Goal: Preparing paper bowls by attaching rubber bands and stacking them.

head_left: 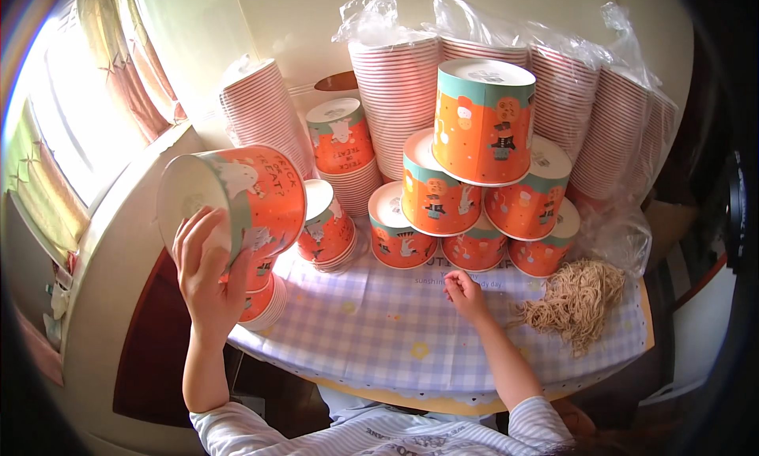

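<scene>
My left hand (207, 270) grips an orange and teal paper tub (265, 183) at the left, fingers spread over its white base and thumb along the side. The tub is tilted, its base toward the left. My right hand (465, 292) is loosely closed above the tablecloth, just in front of a pyramid of upside-down paper tubs; nothing shows in its fingers. The pyramid's bottom row has three tubs, with two above and one top tub (484, 128). Below the held tub stands a partly hidden stack of tubs (257, 310).
Tall nested stacks of tubs (395, 100), several in clear plastic bags (628, 49), line the table's back. Two shorter stacks (326, 231) (348, 152) stand left of the pyramid. A heap of beige shredded paper (575, 302) lies at the right on the checked tablecloth (379, 322).
</scene>
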`<state>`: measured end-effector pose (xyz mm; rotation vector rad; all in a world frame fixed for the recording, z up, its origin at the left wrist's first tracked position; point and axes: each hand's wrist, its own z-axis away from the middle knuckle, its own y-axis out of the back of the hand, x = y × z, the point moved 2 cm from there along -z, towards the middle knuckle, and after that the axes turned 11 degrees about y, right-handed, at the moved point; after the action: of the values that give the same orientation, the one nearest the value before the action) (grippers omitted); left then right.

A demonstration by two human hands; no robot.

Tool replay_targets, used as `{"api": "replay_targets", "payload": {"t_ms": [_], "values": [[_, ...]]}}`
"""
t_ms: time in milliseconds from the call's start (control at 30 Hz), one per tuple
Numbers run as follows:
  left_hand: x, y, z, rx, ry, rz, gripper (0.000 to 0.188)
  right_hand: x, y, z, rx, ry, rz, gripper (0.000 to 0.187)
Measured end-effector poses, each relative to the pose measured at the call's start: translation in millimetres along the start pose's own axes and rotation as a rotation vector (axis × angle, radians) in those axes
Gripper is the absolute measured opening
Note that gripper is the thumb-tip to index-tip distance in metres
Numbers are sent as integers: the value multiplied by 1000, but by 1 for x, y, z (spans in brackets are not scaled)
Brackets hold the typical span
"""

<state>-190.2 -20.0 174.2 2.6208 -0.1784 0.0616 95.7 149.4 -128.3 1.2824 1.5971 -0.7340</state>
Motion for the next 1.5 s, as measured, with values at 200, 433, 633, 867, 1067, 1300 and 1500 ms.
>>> {"api": "replay_targets", "payload": {"t_ms": [200, 433, 633, 867, 1067, 1300, 1500], "values": [[16, -6, 35, -33, 100, 629, 22, 2, -5, 2, -212, -70, -331, 33], [16, -118, 127, -492, 1083, 1669, 22, -25, -19, 11, -255, -81, -749, 60], [-2, -120, 94, -528, 330, 486, 23, -13, -7, 7, 26, -416, -452, 34], [-41, -86, 16, -462, -102, -534, 45, -5, -1, 11, -15, -346, -513, 32], [-73, -51, 10, -587, -77, -599, 26, -4, -9, 9, -50, -346, -426, 32], [-97, 2, 24, -449, 181, -674, 32, -3, -4, 10, -48, -356, -398, 30], [-144, 26, 55, -517, 491, -371, 31, -12, 5, 4, -59, -327, -280, 31]]}}
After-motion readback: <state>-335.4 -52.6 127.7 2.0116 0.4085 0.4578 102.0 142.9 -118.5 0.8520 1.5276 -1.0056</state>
